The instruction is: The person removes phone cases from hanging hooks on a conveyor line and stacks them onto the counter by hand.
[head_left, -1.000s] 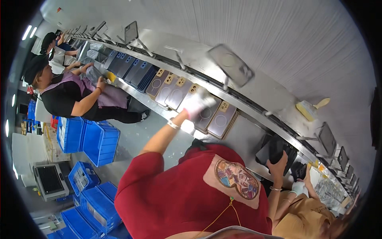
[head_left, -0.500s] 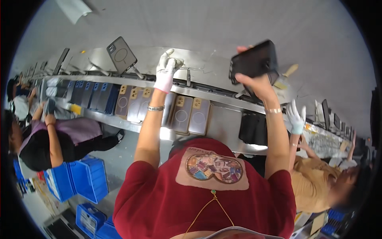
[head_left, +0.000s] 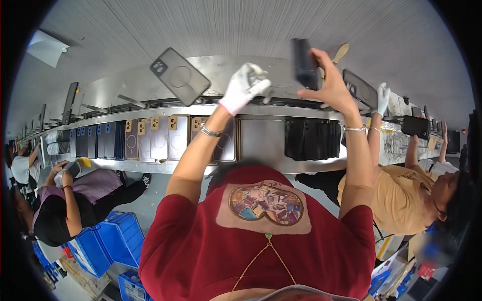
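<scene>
My right hand (head_left: 329,88) is bare and grips a dark black phone case (head_left: 304,62), seen nearly edge-on and blurred. Whether it is one case or several together is unclear. To its left, my left hand (head_left: 245,89) in a white glove is raised over the conveyor line with its fingers curled in. Anything between those fingers is hidden. A translucent grey phone case with a ring and camera cutouts (head_left: 179,76) leans on a peg left of my glove. Right of my right hand stands another grey ringed phone case (head_left: 360,90).
Along the metal ledge (head_left: 262,143) stand blue cases (head_left: 106,140), lilac cases with gold camera areas (head_left: 159,138) and black cases (head_left: 312,139). A co-worker's gloved hand (head_left: 383,98) is at the right. Another co-worker (head_left: 65,203) sits left, near blue crates (head_left: 120,236). A wooden-handled tool (head_left: 341,52) lies beyond.
My left hand has moved right, toward the right hand. The black phone case in my right hand has turned edge-on. The view has shifted, and the leaning case appears further right.
</scene>
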Demonstrator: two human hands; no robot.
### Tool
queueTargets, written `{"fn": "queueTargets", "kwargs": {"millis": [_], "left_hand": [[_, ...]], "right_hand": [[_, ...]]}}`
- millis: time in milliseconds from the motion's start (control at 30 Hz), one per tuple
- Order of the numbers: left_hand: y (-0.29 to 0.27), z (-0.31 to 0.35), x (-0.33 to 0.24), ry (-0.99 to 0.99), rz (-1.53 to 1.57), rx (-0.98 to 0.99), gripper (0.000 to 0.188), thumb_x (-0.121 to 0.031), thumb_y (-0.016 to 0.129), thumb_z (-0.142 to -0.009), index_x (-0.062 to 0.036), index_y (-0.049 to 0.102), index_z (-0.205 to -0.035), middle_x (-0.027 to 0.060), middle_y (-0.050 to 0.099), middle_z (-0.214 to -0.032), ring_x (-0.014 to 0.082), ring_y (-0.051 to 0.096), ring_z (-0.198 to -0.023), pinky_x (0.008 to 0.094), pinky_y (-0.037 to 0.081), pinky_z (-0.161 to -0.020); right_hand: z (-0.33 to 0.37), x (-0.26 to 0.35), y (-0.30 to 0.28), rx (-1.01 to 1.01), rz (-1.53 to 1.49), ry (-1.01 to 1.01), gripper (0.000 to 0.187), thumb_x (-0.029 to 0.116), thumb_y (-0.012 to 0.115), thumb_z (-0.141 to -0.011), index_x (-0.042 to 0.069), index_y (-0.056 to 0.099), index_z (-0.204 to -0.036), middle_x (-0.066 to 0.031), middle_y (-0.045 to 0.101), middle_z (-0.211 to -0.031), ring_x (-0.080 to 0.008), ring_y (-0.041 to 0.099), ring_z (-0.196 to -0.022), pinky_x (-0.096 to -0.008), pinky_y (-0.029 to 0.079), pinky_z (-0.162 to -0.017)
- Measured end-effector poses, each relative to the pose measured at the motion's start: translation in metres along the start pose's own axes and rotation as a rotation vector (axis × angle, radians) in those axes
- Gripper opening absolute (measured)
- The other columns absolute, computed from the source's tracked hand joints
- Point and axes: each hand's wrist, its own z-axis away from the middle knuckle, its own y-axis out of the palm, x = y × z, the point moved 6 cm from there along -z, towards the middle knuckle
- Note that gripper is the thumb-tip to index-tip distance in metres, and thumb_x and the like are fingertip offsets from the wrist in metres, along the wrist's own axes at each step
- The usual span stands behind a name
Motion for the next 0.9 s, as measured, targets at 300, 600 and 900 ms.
{"fn": "queueTargets", "kwargs": {"millis": [300,600,900], "left_hand": [[0.092,-0.044,0.033,0.057,-0.033,0.12,0.059,-0.013,0.086,-0.068,0.0,0.055,-0.116,0.009,0.065,-0.107,0.0161,0.063,-0.099,0.0295,0.051,-0.088],[0.027,0.087,0.1,-0.407,0.144,0.355,0.037,-0.025,0.068,-0.092,-0.0006,0.06,-0.119,0.0088,0.068,-0.1,0.0146,0.064,-0.094,0.0288,0.054,-0.083],[-0.265,0.186,0.02,-0.265,0.01,-0.816,0.096,-0.029,0.081,-0.079,0.0036,0.019,-0.145,0.0264,0.048,-0.131,0.0307,0.05,-0.124,0.0398,0.041,-0.107]], "right_hand": [[0.0,-0.039,-0.011,0.243,0.561,0.073,0.085,0.017,0.086,-0.054,0.007,0.05,-0.131,-0.0095,0.054,-0.122,-0.0317,0.045,-0.112,-0.0405,0.034,-0.103],[0.051,-0.08,-0.104,-0.246,-0.008,0.246,0.082,0.029,0.078,-0.077,-0.003,0.039,-0.142,-0.02,0.046,-0.14,-0.0299,0.046,-0.127,-0.0386,0.034,-0.108],[-0.006,0.053,0.005,0.008,-0.724,-0.064,0.107,0.049,0.088,-0.063,-0.002,0.036,-0.142,-0.0141,0.044,-0.141,-0.0194,0.05,-0.123,-0.0313,0.042,-0.104]]}}
